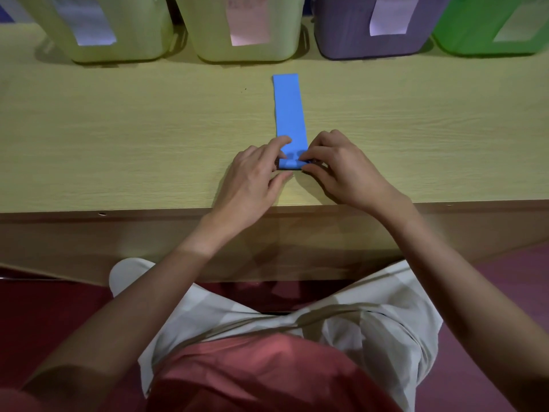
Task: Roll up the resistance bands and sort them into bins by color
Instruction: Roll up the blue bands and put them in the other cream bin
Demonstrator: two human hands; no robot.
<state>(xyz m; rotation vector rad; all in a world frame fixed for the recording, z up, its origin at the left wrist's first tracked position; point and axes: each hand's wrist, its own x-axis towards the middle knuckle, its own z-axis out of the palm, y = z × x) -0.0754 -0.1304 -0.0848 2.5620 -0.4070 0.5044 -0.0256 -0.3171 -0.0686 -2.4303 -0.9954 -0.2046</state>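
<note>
Head view: left hand [255,173] and right hand [341,171] each pinch the near end of the blue resistance band [289,114], which lies flat, stretching away from both. It looks light, soft and springy; best held at the rolled edge's corners.

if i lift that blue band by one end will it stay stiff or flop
Probably flop: the blue band lies thin and flat on the table, and its near end curls under both hands' fingers. Likely light; the started roll may spring open if released.
</note>
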